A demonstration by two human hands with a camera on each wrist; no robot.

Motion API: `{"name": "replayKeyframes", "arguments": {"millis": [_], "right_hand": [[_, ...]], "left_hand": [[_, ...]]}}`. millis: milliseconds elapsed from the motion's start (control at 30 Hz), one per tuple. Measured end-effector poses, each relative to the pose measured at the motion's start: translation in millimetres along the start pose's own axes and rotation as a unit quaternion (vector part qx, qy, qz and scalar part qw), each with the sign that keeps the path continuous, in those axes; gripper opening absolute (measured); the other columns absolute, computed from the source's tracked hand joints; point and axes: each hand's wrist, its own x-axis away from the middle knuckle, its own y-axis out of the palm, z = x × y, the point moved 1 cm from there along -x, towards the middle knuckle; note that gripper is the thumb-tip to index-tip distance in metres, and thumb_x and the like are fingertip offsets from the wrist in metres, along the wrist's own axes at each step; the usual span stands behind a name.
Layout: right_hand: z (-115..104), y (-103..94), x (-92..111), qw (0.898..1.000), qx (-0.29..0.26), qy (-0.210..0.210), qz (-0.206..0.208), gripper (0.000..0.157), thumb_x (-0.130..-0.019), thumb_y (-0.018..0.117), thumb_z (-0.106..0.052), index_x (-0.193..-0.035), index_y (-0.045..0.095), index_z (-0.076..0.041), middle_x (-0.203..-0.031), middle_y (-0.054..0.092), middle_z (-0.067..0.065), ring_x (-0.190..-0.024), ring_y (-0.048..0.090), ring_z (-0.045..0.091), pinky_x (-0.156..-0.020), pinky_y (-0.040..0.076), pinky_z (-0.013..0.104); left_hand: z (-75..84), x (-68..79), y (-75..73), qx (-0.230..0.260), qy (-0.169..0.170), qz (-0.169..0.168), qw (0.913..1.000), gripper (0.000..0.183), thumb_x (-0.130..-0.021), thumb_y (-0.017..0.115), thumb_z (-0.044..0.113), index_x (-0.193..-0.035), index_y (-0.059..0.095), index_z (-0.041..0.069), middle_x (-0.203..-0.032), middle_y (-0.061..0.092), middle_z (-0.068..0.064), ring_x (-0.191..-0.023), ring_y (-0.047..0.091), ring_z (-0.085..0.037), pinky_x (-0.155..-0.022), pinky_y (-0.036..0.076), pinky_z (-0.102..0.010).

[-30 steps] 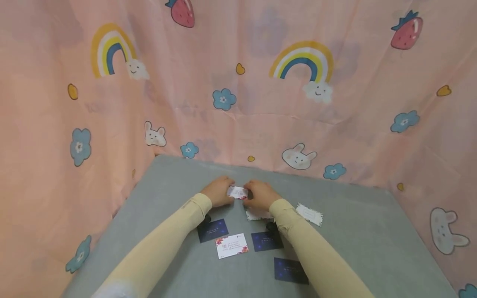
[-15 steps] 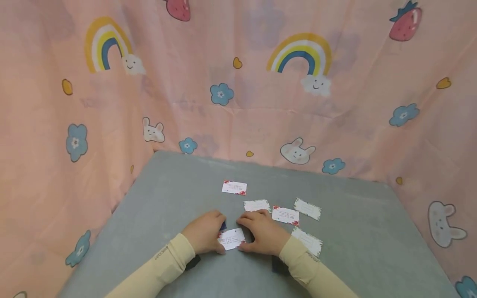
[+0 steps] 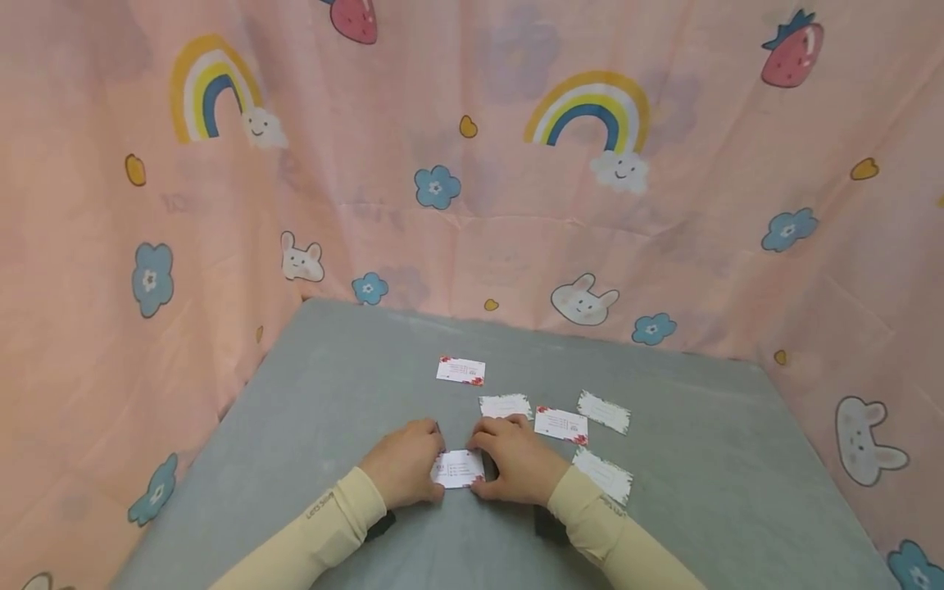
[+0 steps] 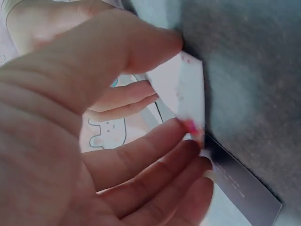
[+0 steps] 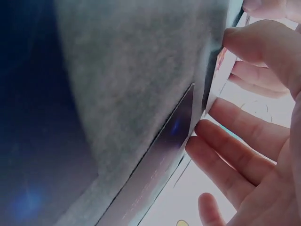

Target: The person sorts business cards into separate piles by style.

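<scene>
A white business card (image 3: 457, 469) with red floral corners sits between my two hands, low in the middle of the head view. My left hand (image 3: 404, 463) pinches its left end; in the left wrist view the thumb and index finger lie along opposite edges of the card (image 4: 181, 87). The right end is pinched by my right hand (image 3: 525, 460), and the right wrist view shows this card (image 5: 221, 70) nearly edge-on. Beside the left fingers lies a dark blue card (image 4: 247, 186). Another dark blue card (image 5: 160, 165) is close to the right fingertips.
Farther back on the grey table (image 3: 354, 360) lies a floral card (image 3: 460, 370). Right of it are a second floral card (image 3: 560, 424) and white cards with leafy edges, one (image 3: 603, 411) at the far right and one (image 3: 602, 474) near the right wrist. A patterned curtain (image 3: 472, 254) surrounds the table.
Both hands have let go of a floral card at the back, which now lies flat, and come nearer to hold another floral card. That card has straightened slightly over the last half second.
</scene>
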Motion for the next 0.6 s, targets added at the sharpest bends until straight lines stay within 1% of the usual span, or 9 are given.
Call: {"name": "replayKeyframes", "arguments": {"millis": [133, 267, 333, 433, 533, 600], "right_hand": [[4.3, -2.1, -5.2, 1.000, 0.006, 0.007, 0.012, 0.046, -0.078, 0.079, -0.047, -0.113, 0.069, -0.018, -0.107, 0.065, -0.007, -0.104, 0.060, 0.011, -0.103, 0.038, 0.051], [15.3, -10.6, -21.4, 0.999, 0.009, 0.020, 0.026, 0.047, -0.080, 0.078, -0.047, -0.117, 0.070, -0.018, -0.110, 0.070, -0.005, -0.106, 0.064, 0.013, -0.104, 0.040, 0.051], [23.2, -14.9, -30.0, 0.999, 0.010, 0.029, 0.031, 0.046, -0.081, 0.078, -0.046, -0.117, 0.071, -0.018, -0.110, 0.070, -0.004, -0.108, 0.065, 0.014, -0.104, 0.041, 0.050], [36.7, -20.3, -39.9, 0.999, -0.003, 0.033, 0.042, 0.046, -0.080, 0.079, -0.039, -0.117, 0.071, -0.013, -0.109, 0.071, 0.000, -0.104, 0.066, 0.017, -0.100, 0.044, 0.051], [53.7, -20.8, -52.8, 0.997, -0.016, 0.049, 0.053, 0.055, -0.079, 0.081, -0.036, -0.124, 0.067, -0.008, -0.114, 0.069, 0.005, -0.106, 0.067, 0.023, -0.097, 0.049, 0.051], [64.0, -20.3, -65.4, 0.996, -0.022, 0.071, 0.055, 0.063, -0.080, 0.082, -0.037, -0.131, 0.063, -0.006, -0.123, 0.067, 0.009, -0.112, 0.066, 0.028, -0.098, 0.051, 0.049]], "left_hand": [[-5.0, -7.1, -1.9, 0.007, 0.006, 0.003, 1.0000, 0.039, -0.064, 0.084, 0.027, -0.095, 0.068, 0.008, -0.087, 0.057, 0.003, -0.074, 0.048, -0.010, -0.062, 0.045, -0.026], [-18.8, -25.5, -12.4, 0.002, -0.002, 0.003, 1.0000, 0.041, -0.068, 0.084, 0.028, -0.101, 0.067, 0.009, -0.090, 0.058, 0.002, -0.075, 0.050, -0.010, -0.064, 0.046, -0.027], [-26.8, -38.3, -18.3, -0.003, -0.010, -0.002, 0.9999, 0.043, -0.068, 0.085, 0.029, -0.102, 0.068, 0.009, -0.091, 0.059, 0.002, -0.076, 0.051, -0.010, -0.066, 0.047, -0.028], [-40.2, -61.4, -19.2, -0.008, -0.017, -0.011, 0.9997, 0.043, -0.068, 0.085, 0.032, -0.102, 0.069, 0.012, -0.090, 0.059, 0.005, -0.076, 0.052, -0.010, -0.067, 0.048, -0.027], [-51.5, -86.3, -18.5, -0.009, -0.026, -0.024, 0.9993, 0.045, -0.068, 0.085, 0.033, -0.105, 0.070, 0.012, -0.092, 0.060, 0.005, -0.077, 0.054, -0.011, -0.069, 0.049, -0.029], [-58.5, -102.0, -19.3, -0.014, -0.034, -0.027, 0.9990, 0.047, -0.069, 0.086, 0.032, -0.109, 0.070, 0.011, -0.095, 0.060, 0.004, -0.079, 0.055, -0.011, -0.071, 0.050, -0.030]]}}
